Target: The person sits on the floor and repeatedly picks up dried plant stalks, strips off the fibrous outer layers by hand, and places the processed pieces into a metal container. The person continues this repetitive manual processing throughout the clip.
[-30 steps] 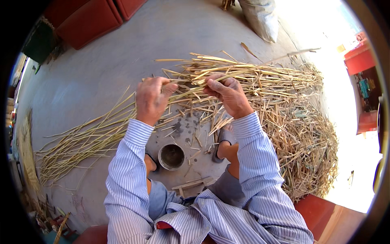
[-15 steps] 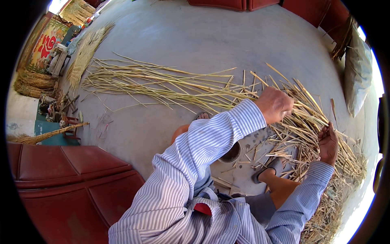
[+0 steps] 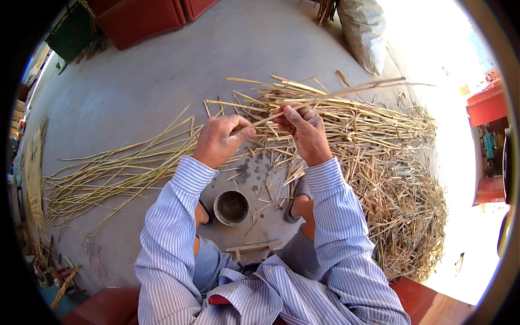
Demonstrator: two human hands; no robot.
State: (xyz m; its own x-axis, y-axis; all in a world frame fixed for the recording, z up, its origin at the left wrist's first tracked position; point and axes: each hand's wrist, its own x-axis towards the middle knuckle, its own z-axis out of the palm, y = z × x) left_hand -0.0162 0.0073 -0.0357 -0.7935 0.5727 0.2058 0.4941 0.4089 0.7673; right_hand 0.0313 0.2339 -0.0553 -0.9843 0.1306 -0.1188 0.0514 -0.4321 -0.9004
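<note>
A long dry plant stalk (image 3: 346, 92) runs between my two hands and reaches out past the right one. My left hand (image 3: 219, 140) is closed round its near end. Thumb and fingers of my right hand (image 3: 304, 129) pinch the same stalk farther along. Just beyond and beneath my hands lies a heap of straw-coloured stalks (image 3: 357, 127), most pointing to the right. Left of my left hand, thinner yellow-green stalks (image 3: 124, 173) spread in a loose bundle on the floor.
Between my feet stands a round bowl (image 3: 232, 208). Short straw scraps (image 3: 401, 216) pile up at the right. Farther off are a pale sack (image 3: 364, 35) and red sofa seats (image 3: 138, 20). A woven straw piece (image 3: 34, 173) lies at the far left.
The view has swung to the right. My hands, earlier over the stalk heap, have come together in front of me with one long stalk held between them.
</note>
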